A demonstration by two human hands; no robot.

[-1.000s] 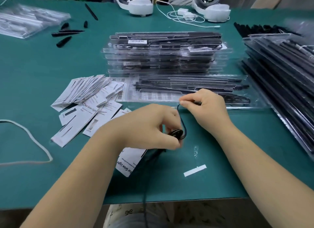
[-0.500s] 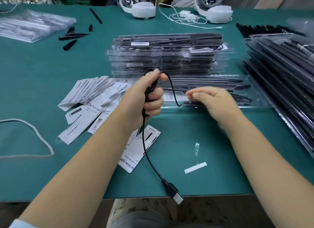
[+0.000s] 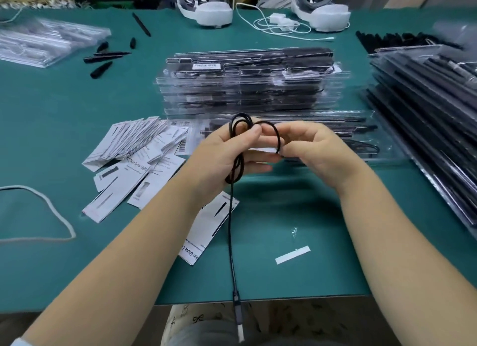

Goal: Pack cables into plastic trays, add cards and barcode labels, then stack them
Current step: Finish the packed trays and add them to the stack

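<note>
Left hand (image 3: 232, 154): grip closed around the coiled loops of the black USB cable (image 3: 233, 216), held above the green surface (image 3: 309, 216). Right hand (image 3: 317, 149): fingertips pinch one cable loop. The USB plug (image 3: 238, 317) hangs past the surface edge. Open plastic tray (image 3: 361, 144) lies just behind the hands; cards (image 3: 134, 149) lie left.

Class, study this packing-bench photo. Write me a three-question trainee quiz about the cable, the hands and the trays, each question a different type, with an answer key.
1. True or false: the black cable lies fully coiled in the open tray.
2. Which hand grips the coil? A left hand B right hand
3. Fill in: the plug hangs past the table's ____ edge.

Key: 1 false; 2 A; 3 near. The right hand pinches a loop; the stack of trays stands behind.
</note>
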